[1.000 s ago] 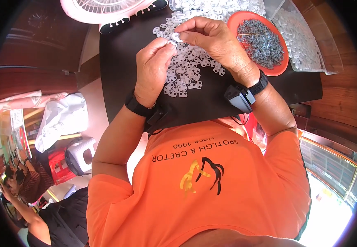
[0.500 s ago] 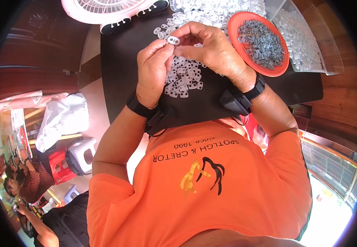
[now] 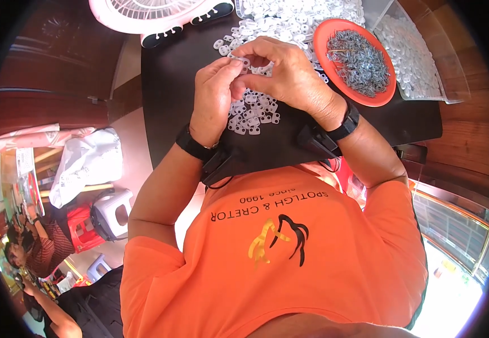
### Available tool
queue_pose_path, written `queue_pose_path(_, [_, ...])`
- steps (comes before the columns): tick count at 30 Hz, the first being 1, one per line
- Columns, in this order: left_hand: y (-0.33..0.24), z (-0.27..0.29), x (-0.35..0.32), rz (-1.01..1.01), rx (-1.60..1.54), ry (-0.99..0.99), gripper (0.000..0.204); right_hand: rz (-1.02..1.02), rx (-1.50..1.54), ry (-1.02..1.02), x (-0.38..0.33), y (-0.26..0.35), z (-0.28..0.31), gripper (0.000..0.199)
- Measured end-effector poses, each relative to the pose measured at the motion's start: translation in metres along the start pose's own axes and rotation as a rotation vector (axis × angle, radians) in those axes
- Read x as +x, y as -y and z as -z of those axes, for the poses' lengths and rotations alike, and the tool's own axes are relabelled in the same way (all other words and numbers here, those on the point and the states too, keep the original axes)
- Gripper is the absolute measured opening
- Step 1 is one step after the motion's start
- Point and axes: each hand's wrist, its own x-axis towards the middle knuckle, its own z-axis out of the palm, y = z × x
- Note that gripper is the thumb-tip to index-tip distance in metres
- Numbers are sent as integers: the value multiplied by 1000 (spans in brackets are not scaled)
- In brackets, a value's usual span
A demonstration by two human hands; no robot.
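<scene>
Over the near side of the dark table, my left hand (image 3: 213, 98) pinches a small white plastic piece with holes (image 3: 246, 63) between thumb and fingers. My right hand (image 3: 298, 73) curls in from the other side, its index fingertip at the top edge of the same piece and its thumb close below. Whether a smaller part sits between the right fingers is hidden. Below both hands lies a loose pile of similar flat white pieces (image 3: 253, 115). A larger heap of white two-holed pieces (image 3: 295, 19) spreads beyond the hands.
A red plate (image 3: 389, 93) full of small grey metal parts (image 3: 360, 62) sits right of my right hand. Beside it stands a clear plastic bin (image 3: 453, 96) of white pieces. A pink-white fan (image 3: 191, 12) is at the far left. Other people work at the lower left.
Both hands have come slightly nearer to me, and the white piece has turned in the fingers. The right index finger now curls over its top edge.
</scene>
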Motion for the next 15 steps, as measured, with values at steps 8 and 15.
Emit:
queue_pose_path(8, [5,0,0,-36,-106,-24,27,258,-248,-77,0,2,1,26])
queue_pose_path(15, [3,1,-1,-95,-76,3,28,216,-240,-44,-2,2,0,23])
